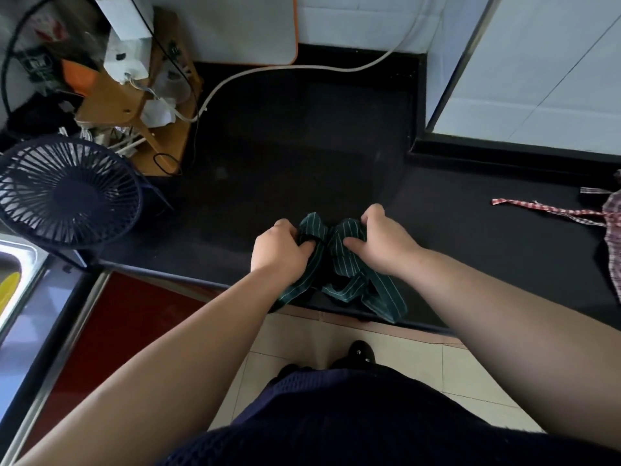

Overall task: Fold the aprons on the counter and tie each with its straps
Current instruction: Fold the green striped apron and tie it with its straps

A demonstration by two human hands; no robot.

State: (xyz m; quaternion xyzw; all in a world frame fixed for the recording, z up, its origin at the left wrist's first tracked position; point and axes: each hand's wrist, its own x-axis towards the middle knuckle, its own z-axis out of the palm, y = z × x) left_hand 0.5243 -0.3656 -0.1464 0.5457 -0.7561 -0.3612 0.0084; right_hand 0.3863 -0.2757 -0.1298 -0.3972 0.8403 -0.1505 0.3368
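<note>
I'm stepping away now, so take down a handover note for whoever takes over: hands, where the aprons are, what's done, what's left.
Left hand: fingers curled round the left side of the green striped apron.
Right hand: grips its right side.
That apron is bunched small at the front edge of the counter, and its straps hang over the edge.
Done: it looks folded. The tie seems under way, not finished.
Left: finish that tie, then fold and tie the red checked apron at far right, whose strap lies loose.
</note>
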